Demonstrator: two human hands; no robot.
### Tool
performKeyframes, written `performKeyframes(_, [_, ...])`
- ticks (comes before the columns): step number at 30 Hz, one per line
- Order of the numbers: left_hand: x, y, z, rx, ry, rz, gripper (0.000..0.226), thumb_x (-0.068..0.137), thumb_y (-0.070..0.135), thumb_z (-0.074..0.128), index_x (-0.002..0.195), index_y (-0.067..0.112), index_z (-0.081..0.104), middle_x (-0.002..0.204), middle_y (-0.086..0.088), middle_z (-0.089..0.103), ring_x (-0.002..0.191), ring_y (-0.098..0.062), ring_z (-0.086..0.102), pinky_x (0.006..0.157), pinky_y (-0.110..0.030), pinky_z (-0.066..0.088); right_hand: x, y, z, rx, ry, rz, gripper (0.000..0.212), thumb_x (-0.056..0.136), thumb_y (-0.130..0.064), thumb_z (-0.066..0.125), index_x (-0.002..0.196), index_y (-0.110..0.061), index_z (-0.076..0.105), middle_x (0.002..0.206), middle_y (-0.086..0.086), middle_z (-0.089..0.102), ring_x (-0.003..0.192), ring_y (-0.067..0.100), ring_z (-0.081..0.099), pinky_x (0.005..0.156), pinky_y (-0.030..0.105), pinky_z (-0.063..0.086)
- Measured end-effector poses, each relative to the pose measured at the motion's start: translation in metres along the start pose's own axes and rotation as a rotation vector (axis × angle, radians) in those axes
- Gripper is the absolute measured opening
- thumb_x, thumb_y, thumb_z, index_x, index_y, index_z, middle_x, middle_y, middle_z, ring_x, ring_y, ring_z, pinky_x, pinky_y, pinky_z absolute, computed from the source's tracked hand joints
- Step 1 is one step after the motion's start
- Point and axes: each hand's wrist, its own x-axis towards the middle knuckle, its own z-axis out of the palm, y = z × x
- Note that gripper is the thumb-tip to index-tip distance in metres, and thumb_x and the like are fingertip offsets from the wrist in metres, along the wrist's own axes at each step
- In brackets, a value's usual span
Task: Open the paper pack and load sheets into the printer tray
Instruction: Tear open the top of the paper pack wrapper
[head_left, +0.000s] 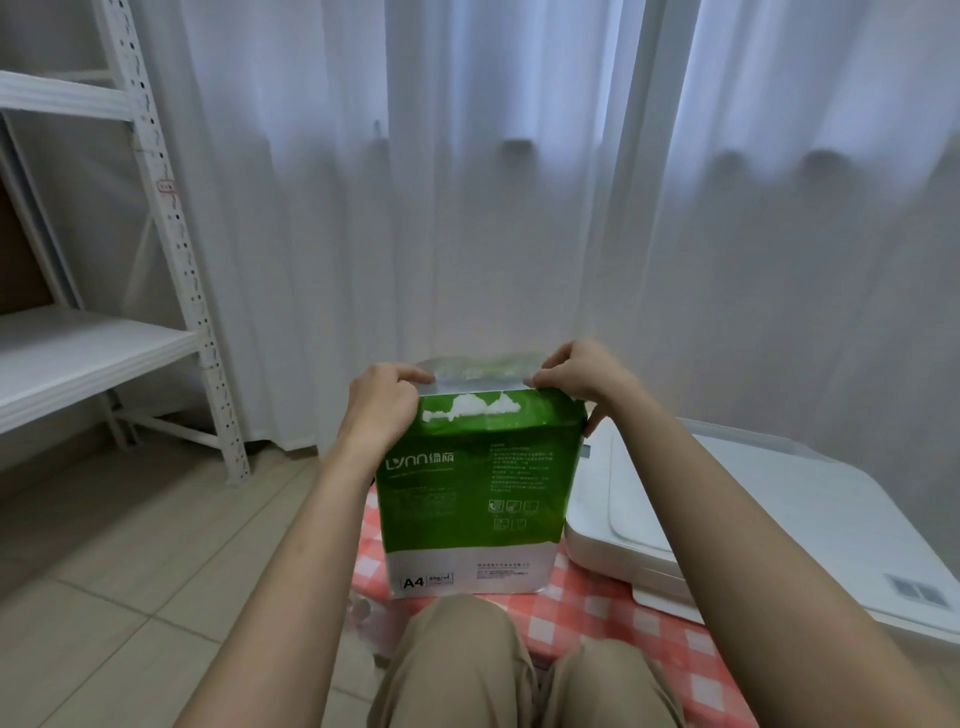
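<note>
We're holding the paper pack (475, 499) upright on its short end, bottom edge resting on the checked cloth (597, 618) right in front of our knees (519, 654). Long axis is running vertical, green printed face toward us, A4 label down at the base

Both hands are working the top end. Left hand (382, 402) is pinching the wrapper flap at the top left corner, fingers curled over the edge. Right hand (579, 379) is gripping the flap at the top right corner, thumb tucked down the side of the pack. So both are closed on the wrapper, neither free

The flap looks like it's already lifting: torn white patches are showing on the green just below the top edge, and a glossy strip is standing up between the hands. Can't tell whether sheets are exposed yet, the opening is facing away from us

Key relation for the next bit: the printer (727, 519) is sitting just beside the pack on our right, lid shut, near the right forearm. So the right hand is the nearer one for carrying sheets across, and we're guessing the left ends up steadying the pack. Can't see where the tray itself is from here

Risk we're judging: pack is tall and standing on a narrow end, so pulling the flap unevenly could tip it
</note>
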Motion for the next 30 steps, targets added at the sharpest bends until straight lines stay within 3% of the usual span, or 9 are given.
performKeyframes(3, [-0.003, 0.002, -0.005, -0.018, -0.023, -0.001, 0.05, 0.083, -0.008, 0.03, 0.103, 0.011, 0.071, 0.137, -0.009, 0.054, 0.131, -0.025, 0.041, 0.108, -0.039, 0.035, 0.008, 0.001, 0.001, 0.02, 0.023, 0.0, 0.033, 0.082, -0.02, 0.069, 0.112, -0.005, 0.063, 0.105, 0.009, 0.058, 0.102, 0.029, 0.056, 0.089, 0.049, 0.052])
performKeyframes(6, [-0.003, 0.001, -0.007, 0.001, -0.073, 0.026, 0.048, 0.083, -0.007, 0.031, 0.1, 0.01, 0.072, 0.137, -0.01, 0.053, 0.13, -0.026, 0.042, 0.103, -0.037, 0.036, 0.017, 0.009, 0.005, 0.097, 0.125, 0.036, 0.013, 0.076, -0.022, 0.076, 0.083, -0.018, 0.065, 0.089, 0.001, 0.06, 0.098, 0.027, 0.06, 0.084, 0.049, 0.055])
performKeyframes(8, [-0.001, -0.001, -0.008, 0.004, -0.108, 0.028, 0.046, 0.084, -0.005, 0.032, 0.105, 0.011, 0.071, 0.138, -0.009, 0.053, 0.131, -0.024, 0.042, 0.104, -0.037, 0.035, 0.021, 0.015, 0.008, 0.114, 0.207, 0.055, 0.015, 0.074, -0.021, 0.076, 0.072, -0.023, 0.061, 0.091, 0.002, 0.064, 0.091, 0.025, 0.062, 0.079, 0.048, 0.057])
performKeyframes(12, [0.002, -0.003, -0.016, 0.012, -0.166, -0.006, 0.042, 0.086, 0.002, 0.038, 0.109, 0.017, 0.069, 0.137, -0.007, 0.053, 0.126, -0.025, 0.047, 0.09, -0.032, 0.042, 0.023, 0.015, 0.004, 0.091, 0.224, 0.059, 0.008, 0.077, -0.015, 0.065, 0.077, -0.024, 0.066, 0.094, 0.003, 0.064, 0.088, 0.027, 0.064, 0.072, 0.047, 0.059])
performKeyframes(17, [0.005, -0.001, -0.024, 0.022, -0.131, -0.005, 0.046, 0.082, -0.008, 0.036, 0.07, 0.022, 0.07, 0.121, -0.011, 0.061, 0.102, -0.027, 0.055, 0.075, -0.035, 0.048, 0.019, 0.007, -0.005, 0.039, 0.094, -0.032, 0.026, 0.09, -0.009, 0.043, 0.082, -0.019, 0.065, 0.084, 0.002, 0.052, 0.093, 0.033, 0.059, 0.072, 0.053, 0.058])
performKeyframes(19, [0.006, 0.001, -0.023, 0.08, -0.143, -0.036, 0.045, 0.085, -0.006, 0.035, 0.073, 0.02, 0.07, 0.112, -0.011, 0.063, 0.095, -0.025, 0.055, 0.076, -0.035, 0.049, 0.018, 0.004, -0.009, 0.032, 0.056, -0.036, 0.037, 0.093, -0.003, 0.035, 0.08, -0.015, 0.067, 0.099, 0.01, 0.052, 0.095, 0.038, 0.057, 0.067, 0.053, 0.058])
performKeyframes(22, [0.009, 0.003, -0.022, 0.166, -0.145, -0.078, 0.038, 0.085, 0.001, 0.036, 0.092, 0.01, 0.071, 0.102, -0.014, 0.062, 0.085, -0.028, 0.055, 0.069, -0.033, 0.045, 0.019, 0.002, -0.015, -0.012, 0.037, -0.01, 0.024, 0.092, 0.0, 0.045, 0.098, 0.002, 0.068, 0.112, 0.017, 0.053, 0.1, 0.043, 0.059, 0.071, 0.054, 0.057])
performKeyframes(26, [0.011, 0.004, -0.021, 0.095, -0.202, -0.1, 0.03, 0.084, 0.001, 0.039, 0.078, 0.012, 0.066, 0.095, -0.017, 0.065, 0.089, -0.034, 0.063, 0.081, -0.045, 0.056, 0.019, 0.001, -0.018, -0.096, -0.014, 0.023, 0.026, 0.085, 0.001, 0.057, 0.108, 0.011, 0.06, 0.115, 0.025, 0.06, 0.095, 0.039, 0.063, 0.068, 0.053, 0.059])
performKeyframes(30, [0.01, 0.006, -0.026, -0.054, -0.318, -0.105, 0.037, 0.087, -0.001, 0.045, 0.122, 0.004, 0.057, 0.103, -0.007, 0.057, 0.089, -0.026, 0.057, 0.071, -0.037, 0.051, 0.014, -0.004, -0.022, -0.159, -0.14, 0.023, 0.04, 0.08, 0.011, 0.048, 0.119, 0.012, 0.056, 0.133, 0.024, 0.052, 0.113, 0.037, 0.057, 0.078, 0.045, 0.058])
